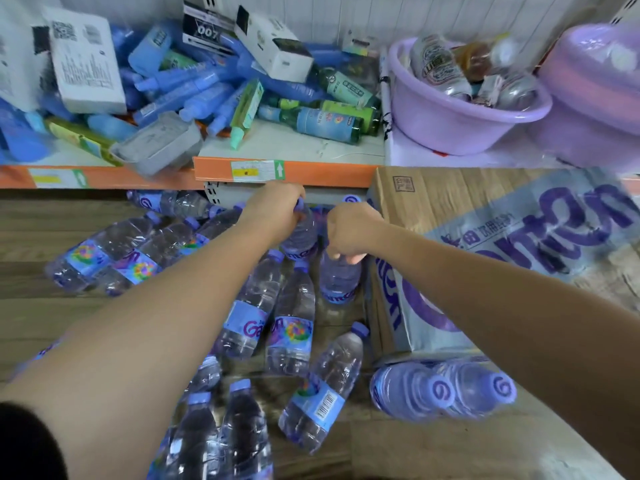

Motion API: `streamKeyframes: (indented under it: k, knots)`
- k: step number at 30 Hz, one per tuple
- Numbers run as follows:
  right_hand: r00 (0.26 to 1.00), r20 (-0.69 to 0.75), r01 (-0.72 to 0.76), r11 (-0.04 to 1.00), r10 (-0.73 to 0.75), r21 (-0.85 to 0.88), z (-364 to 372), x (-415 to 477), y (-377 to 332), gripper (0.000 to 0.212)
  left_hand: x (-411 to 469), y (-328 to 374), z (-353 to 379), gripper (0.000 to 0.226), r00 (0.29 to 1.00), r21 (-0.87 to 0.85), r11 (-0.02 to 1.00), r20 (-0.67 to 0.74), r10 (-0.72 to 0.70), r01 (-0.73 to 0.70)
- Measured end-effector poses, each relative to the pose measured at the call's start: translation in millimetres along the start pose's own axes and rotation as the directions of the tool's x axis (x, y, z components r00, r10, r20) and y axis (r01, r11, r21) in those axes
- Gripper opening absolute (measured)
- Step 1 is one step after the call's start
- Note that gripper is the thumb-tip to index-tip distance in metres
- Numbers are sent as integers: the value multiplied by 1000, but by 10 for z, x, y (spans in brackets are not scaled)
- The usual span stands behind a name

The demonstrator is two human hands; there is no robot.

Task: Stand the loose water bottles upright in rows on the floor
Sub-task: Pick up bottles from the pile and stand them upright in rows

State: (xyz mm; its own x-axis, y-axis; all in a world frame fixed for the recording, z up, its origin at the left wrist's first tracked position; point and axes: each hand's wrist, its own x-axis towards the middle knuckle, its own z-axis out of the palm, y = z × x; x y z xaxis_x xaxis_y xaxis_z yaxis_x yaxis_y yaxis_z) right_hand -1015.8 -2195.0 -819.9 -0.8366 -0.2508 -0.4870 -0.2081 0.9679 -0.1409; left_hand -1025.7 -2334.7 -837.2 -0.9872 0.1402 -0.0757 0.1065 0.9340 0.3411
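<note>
The fingers of the left hand are curled round the top of the first bottle, and the second bottle is gripped at its top by the right hand. Both are held upright just beside the cardboard box. Loose bottles are left lying on the floor

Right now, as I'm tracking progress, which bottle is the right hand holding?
The upright bottle beside the cardboard carton: the right hand grips its top. The left hand grips the neighbouring bottle.
</note>
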Motion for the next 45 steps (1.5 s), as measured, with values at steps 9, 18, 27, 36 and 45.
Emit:
streamKeyframes:
  k: [9,18,27,36,45]
  knots:
    - [997,-76,-19,999,22,32,-53,-186,242,21,-20,154,84,20,999,35,999,-10,40,-40]
    - [997,-39,58,997,-59,-45,-24,-130,107,23,12,77,111,28,999,-11,999,22,34,-34]
    - [994,91,77,981,-62,-178,-104,-88,130,20,49,-7,97,22,996,-71,994,24,86,-84]
    - [984,175,61,977,-24,-206,-335,31,35,36,102,-148,93,37,993,-212,972,-80,84,-100]
    - [971,-145,182,981,-190,-68,-432,448,-64,57,136,-889,447,34,977,33,977,15,-211,210]
